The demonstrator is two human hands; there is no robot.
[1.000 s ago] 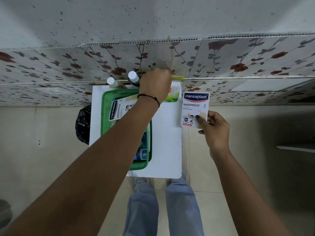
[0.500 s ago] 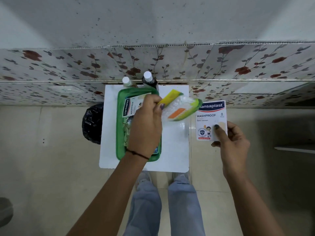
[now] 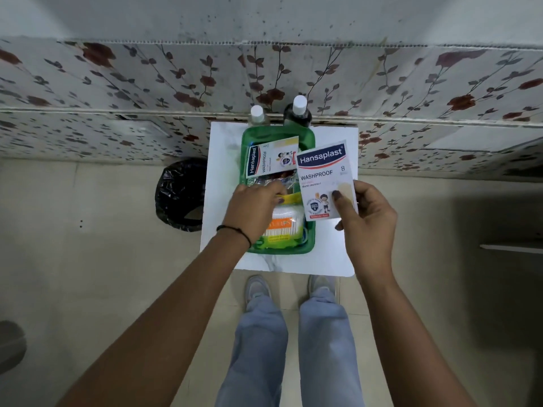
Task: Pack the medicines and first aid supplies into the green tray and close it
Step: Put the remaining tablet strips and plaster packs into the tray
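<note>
The green tray [image 3: 278, 250] lies on a small white table [image 3: 222, 183]. Inside it, at the far end, rests a Hansaplast plaster pack [image 3: 270, 159], with crinkled foil strips [image 3: 271, 180] just below it. A yellow-green pack of cotton buds [image 3: 282, 230] sits in the near end of the tray, and my left hand [image 3: 252, 208] rests on it with fingers gripping its yellow top. My right hand [image 3: 367, 224] holds a second Hansaplast plaster pack [image 3: 323, 176] upright above the tray's right edge. No lid shows.
Two white-capped bottles, one clear [image 3: 257, 113] and one dark [image 3: 298, 110], stand behind the tray against the flowered wall. A bin with a black bag [image 3: 179, 195] sits on the floor left of the table. My legs and shoes are below the table's near edge.
My left hand carried the cotton bud pack from the table's far edge down into the near end of the tray. My right hand moved the plaster pack left, over the tray's right edge.
</note>
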